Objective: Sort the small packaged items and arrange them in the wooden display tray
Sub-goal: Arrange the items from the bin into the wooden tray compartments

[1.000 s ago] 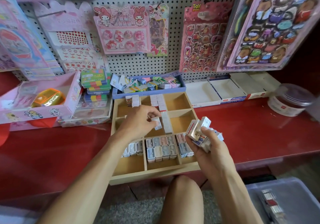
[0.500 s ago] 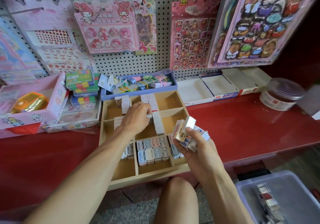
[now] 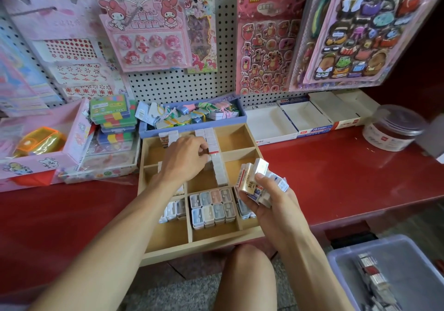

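Wooden display tray point(image 3: 168, 250) on table point(image 3: 336, 178); packaged items point(image 3: 212, 206) in its front compartments; pegboard point(image 3: 168, 82) behind; bin point(image 3: 396, 262) at lower right.

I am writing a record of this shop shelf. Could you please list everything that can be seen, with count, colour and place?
wooden display tray: one, light wood, on the red shelf, front edge overhanging
white packets: a row, count unclear, middle compartments
pastel boxes: eight in two rows, front middle compartment
blue tray: one, behind the wooden tray, holding small tagged items
white cartons: three, open, right of the blue tray
clear tub: one, far right
sticker sheets: several, mostly pink, on the pegboard
grey bin: one, lower right, holding more packets
left hand: at the white row, fingers curled
right hand: holds a bundle of packets
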